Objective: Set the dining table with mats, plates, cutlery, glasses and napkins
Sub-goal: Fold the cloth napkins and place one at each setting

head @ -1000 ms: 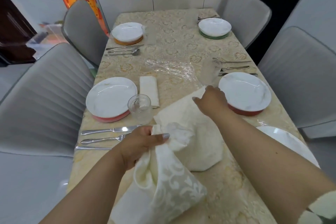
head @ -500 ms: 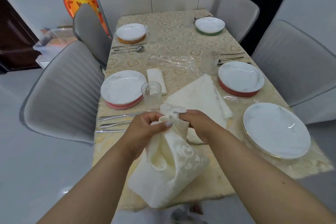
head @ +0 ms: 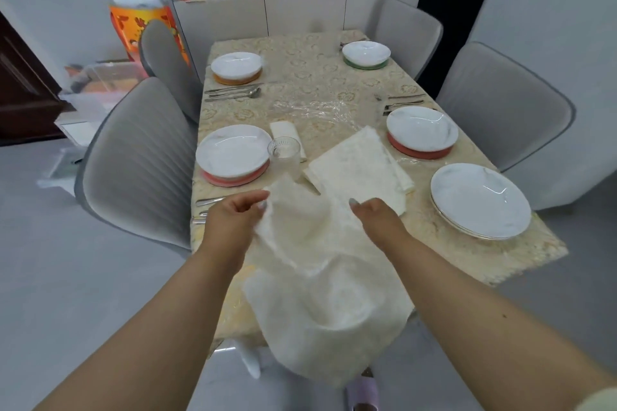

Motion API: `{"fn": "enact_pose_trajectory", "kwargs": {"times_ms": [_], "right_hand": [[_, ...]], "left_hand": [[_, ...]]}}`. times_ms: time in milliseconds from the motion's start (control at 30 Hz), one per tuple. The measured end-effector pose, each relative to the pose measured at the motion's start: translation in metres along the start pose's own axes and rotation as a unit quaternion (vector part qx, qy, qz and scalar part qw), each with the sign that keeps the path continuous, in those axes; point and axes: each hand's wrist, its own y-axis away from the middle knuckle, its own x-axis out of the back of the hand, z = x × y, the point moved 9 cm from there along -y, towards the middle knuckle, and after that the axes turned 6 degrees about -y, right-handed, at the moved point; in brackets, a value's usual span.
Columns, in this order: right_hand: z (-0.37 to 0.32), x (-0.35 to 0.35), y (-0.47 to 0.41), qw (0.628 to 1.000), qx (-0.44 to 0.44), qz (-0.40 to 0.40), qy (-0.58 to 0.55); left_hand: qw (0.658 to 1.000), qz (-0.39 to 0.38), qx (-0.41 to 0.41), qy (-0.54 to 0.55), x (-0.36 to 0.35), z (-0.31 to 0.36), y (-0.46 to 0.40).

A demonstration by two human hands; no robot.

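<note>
A cream patterned napkin (head: 320, 284) hangs spread between my hands over the table's near edge. My left hand (head: 233, 220) pinches its upper left corner, and my right hand (head: 377, 215) grips its upper right edge. A stack of folded cream napkins (head: 360, 167) lies on the table just beyond. One folded napkin (head: 283, 130) rests beside the near-left plate (head: 233, 150), with a glass (head: 284, 153) in front of it. Plates on round mats sit near right (head: 422, 132), far left (head: 236, 65) and far right (head: 366, 53). Cutlery (head: 233, 93) lies beside the far-left setting.
A stack of bare plates (head: 480, 200) sits at the table's near right corner. Clear plastic wrap (head: 314, 108) lies mid-table. More cutlery (head: 400, 102) lies by the right plate. Grey chairs (head: 133, 160) flank both sides, and a cluttered sideboard (head: 283, 10) stands behind.
I have stepped back from the table. My hands have moved apart, opening the bunched napkin out. The right hand left the napkin stack and took the napkin's other edge.
</note>
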Motion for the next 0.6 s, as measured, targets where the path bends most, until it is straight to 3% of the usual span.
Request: {"fn": "enact_pose_trajectory", "kwargs": {"times_ms": [67, 100, 233, 367, 467, 533, 600], "right_hand": [[0.054, 0.015, 0.001, 0.987, -0.134, 0.078, 0.029], [0.072, 0.016, 0.006, 0.979, -0.185, 0.077, 0.047], [0.099, -0.003, 0.007, 0.971, -0.233, -0.026, 0.051], [0.087, -0.03, 0.019, 0.942, -0.257, -0.147, -0.157], [0.073, -0.041, 0.026, 0.856, -0.273, -0.201, -0.391], [0.066, -0.047, 0.03, 0.792, -0.285, -0.226, -0.49], [0.065, -0.057, 0.035, 0.752, -0.294, -0.236, -0.541]], "left_hand": [[1.0, 0.013, 0.017, 0.002, 0.007, -0.01, -0.002], [0.999, 0.018, 0.027, 0.002, 0.01, -0.014, -0.003], [0.996, 0.04, 0.084, 0.009, 0.021, -0.034, -0.006], [0.975, 0.024, 0.219, 0.041, 0.022, -0.064, -0.002], [0.955, -0.018, 0.295, 0.014, 0.017, -0.074, 0.007], [0.96, -0.02, 0.278, 0.007, 0.019, -0.074, 0.002], [0.965, -0.034, 0.254, 0.052, 0.017, -0.069, -0.001]]}}
